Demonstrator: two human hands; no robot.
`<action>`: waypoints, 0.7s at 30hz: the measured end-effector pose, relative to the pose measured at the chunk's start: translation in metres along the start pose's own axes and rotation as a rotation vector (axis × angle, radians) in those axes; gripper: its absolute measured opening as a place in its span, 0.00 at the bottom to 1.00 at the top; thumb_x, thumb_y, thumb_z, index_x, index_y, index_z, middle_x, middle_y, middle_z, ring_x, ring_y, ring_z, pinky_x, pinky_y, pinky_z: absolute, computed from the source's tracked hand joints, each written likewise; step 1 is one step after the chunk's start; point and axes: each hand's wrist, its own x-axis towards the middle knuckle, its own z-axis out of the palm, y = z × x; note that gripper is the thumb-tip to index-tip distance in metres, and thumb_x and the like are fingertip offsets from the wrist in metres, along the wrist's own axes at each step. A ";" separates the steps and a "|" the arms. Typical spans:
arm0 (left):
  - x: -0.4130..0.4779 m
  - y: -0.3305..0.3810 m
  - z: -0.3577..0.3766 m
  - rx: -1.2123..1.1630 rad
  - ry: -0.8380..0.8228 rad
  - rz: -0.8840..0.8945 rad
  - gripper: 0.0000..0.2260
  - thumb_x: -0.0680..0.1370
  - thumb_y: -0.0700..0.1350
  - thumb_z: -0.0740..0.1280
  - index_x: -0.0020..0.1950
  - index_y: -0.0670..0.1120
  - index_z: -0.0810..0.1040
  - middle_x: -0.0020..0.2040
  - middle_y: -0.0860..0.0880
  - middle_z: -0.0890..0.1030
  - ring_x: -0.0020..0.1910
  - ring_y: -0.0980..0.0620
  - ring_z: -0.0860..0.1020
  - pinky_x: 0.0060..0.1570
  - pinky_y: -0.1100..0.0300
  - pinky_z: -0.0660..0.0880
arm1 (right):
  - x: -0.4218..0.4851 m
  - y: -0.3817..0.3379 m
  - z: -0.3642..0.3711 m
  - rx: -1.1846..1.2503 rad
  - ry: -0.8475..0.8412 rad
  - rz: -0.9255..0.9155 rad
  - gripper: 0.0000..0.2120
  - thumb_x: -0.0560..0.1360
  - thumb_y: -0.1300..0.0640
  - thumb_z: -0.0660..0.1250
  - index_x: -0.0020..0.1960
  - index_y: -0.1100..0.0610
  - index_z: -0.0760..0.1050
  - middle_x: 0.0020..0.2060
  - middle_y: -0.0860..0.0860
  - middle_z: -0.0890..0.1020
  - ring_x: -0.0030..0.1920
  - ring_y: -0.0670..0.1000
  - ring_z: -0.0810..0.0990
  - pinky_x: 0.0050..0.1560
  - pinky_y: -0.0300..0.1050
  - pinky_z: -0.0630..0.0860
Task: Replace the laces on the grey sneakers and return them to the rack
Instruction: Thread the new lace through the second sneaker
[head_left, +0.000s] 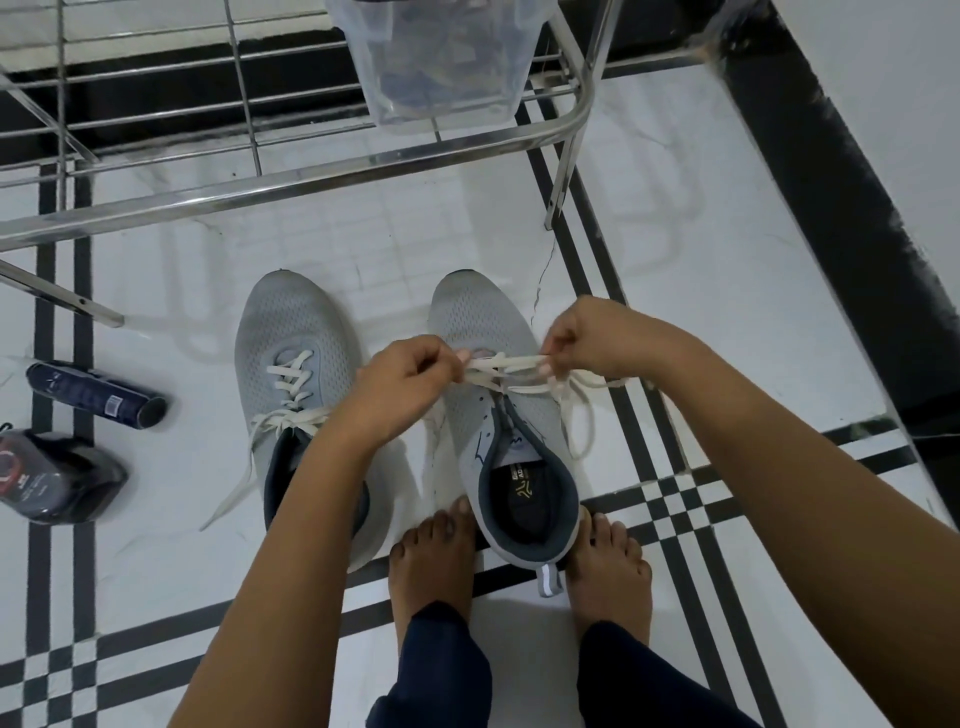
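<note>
Floor (727, 291): glossy white tile w/ black stripe grid.
Rack (291, 182): shiny steel tube + wire shelf; clear plastic tub (441, 67) on it.
Sneakers: 2, grey mesh uppers, navy padded collars, rounded toes; side by side on floor, toes toward rack.
L sneaker (291, 332): laced, ends loose on tile.
R sneaker (478, 312): heel between 2 bare feet (431, 561).
L hand (400, 379): fingers curled, pinching R shoe's lace (511, 361).
R hand (587, 338): pinching same lace, other side.
Lace: flat, cream, woven; pulled taut across the R shoe btwn hands.
</note>
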 end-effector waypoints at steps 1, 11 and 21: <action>-0.002 -0.002 -0.004 -0.019 0.019 -0.010 0.13 0.78 0.52 0.62 0.35 0.52 0.76 0.38 0.47 0.78 0.38 0.51 0.73 0.45 0.58 0.68 | 0.000 0.006 -0.002 -0.096 0.006 0.044 0.08 0.72 0.56 0.71 0.49 0.59 0.82 0.37 0.49 0.80 0.35 0.42 0.75 0.32 0.34 0.68; 0.002 -0.002 0.005 0.051 -0.031 0.029 0.08 0.76 0.53 0.66 0.39 0.53 0.78 0.32 0.50 0.75 0.32 0.55 0.70 0.41 0.57 0.66 | -0.002 -0.002 0.006 0.182 0.001 -0.054 0.08 0.72 0.59 0.71 0.50 0.58 0.82 0.35 0.46 0.80 0.39 0.43 0.75 0.40 0.33 0.69; 0.005 -0.006 0.025 -0.202 0.121 -0.050 0.09 0.75 0.46 0.69 0.37 0.43 0.77 0.30 0.52 0.73 0.29 0.58 0.68 0.34 0.64 0.66 | 0.003 -0.013 0.029 0.412 0.014 -0.136 0.07 0.71 0.64 0.71 0.49 0.57 0.81 0.37 0.47 0.84 0.42 0.47 0.80 0.47 0.32 0.74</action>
